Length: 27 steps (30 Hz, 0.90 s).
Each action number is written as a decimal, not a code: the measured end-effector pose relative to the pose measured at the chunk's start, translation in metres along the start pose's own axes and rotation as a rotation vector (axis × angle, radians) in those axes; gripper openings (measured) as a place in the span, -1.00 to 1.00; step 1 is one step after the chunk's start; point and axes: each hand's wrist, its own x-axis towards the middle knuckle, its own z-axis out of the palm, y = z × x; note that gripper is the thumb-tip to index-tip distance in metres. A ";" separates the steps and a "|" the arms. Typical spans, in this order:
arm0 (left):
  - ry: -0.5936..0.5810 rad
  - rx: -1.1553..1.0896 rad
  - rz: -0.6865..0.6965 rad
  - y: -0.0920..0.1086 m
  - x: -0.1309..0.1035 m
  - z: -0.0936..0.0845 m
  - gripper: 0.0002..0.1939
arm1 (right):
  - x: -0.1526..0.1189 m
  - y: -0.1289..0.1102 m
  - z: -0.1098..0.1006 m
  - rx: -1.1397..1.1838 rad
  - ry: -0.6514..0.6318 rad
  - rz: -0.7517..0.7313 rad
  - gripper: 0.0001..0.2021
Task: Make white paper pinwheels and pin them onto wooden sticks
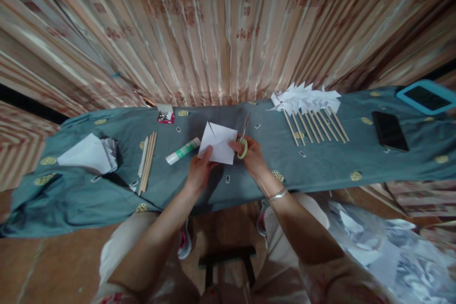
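A square sheet of white paper (221, 141) is held over the middle of the table, with a slit running in from its upper left corner. My left hand (202, 167) grips its lower left edge, thumb on top. In my right hand (251, 154) is a pair of scissors (242, 146) with pale yellow-green handles, blades pointing away from me. The right thumb also touches the paper's right edge. A glue stick (183, 151) with a green label lies just left of the paper.
Several wooden sticks (148, 161) and a stack of white paper (89, 154) lie to the left. A small box of pins (166, 115) stands behind. Rightward are several paper pinwheels (306, 99) on sticks, a black phone (390, 131) and a blue-framed tablet (427, 97). Paper scraps (388, 251) fill a bag at lower right.
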 end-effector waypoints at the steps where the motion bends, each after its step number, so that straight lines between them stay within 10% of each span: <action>1: 0.020 -0.014 0.010 0.001 0.001 -0.001 -0.68 | -0.001 0.000 0.001 -0.020 -0.017 0.001 -0.55; 15: 0.129 -0.102 0.113 0.036 0.020 -0.024 -0.72 | -0.030 0.007 -0.001 -0.332 -0.555 0.234 -0.48; 27: 0.071 -0.104 0.097 0.034 0.017 -0.022 -0.76 | -0.035 0.005 -0.005 -0.383 -0.603 0.252 -0.50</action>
